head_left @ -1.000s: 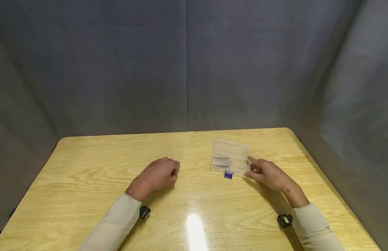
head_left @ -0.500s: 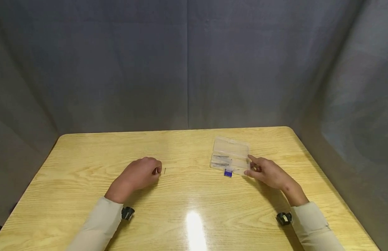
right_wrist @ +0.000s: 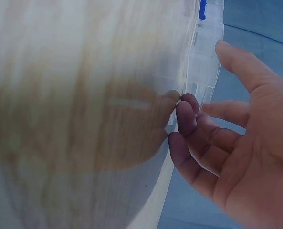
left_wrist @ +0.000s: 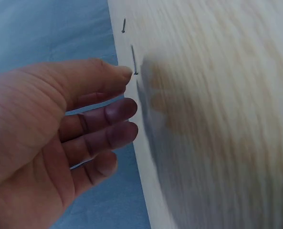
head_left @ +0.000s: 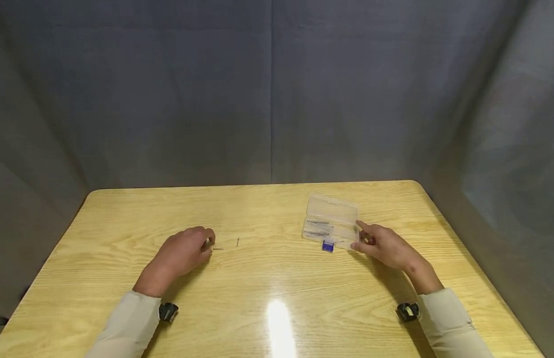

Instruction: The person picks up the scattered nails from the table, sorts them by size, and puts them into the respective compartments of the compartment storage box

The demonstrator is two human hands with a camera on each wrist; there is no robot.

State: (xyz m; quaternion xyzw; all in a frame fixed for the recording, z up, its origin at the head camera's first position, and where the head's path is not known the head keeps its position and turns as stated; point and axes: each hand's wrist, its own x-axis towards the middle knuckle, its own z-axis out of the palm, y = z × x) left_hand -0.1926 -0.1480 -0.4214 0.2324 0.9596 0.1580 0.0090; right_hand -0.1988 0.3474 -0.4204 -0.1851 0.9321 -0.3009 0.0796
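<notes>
My left hand [head_left: 183, 253] is low over the left half of the table, its fingers loosely bent with nothing between them. Right at its fingertips lies a thin metal nail [left_wrist: 134, 59]. A second nail [head_left: 237, 242] lies a little to the right. On the right half, a clear plastic box [head_left: 344, 232] lies with its lid folded back and a blue clasp [head_left: 328, 246] at the front. Several nails [head_left: 318, 233] rest in its left compartments. My right hand [head_left: 389, 248] holds the box's right end between thumb and forefinger, its other fingers curled beside the table surface.
The wood-grain table [head_left: 277, 278] has rounded far corners and ends at a grey curtain [head_left: 178, 99] behind it. The same curtain hangs along both sides. A bright light reflection shows near the front middle. Black wrist cameras [head_left: 168, 312] sit at both sleeves.
My left hand has moved left from the middle, its fist loosening. Two nails now show on the table where it passed. My right hand stays at the box.
</notes>
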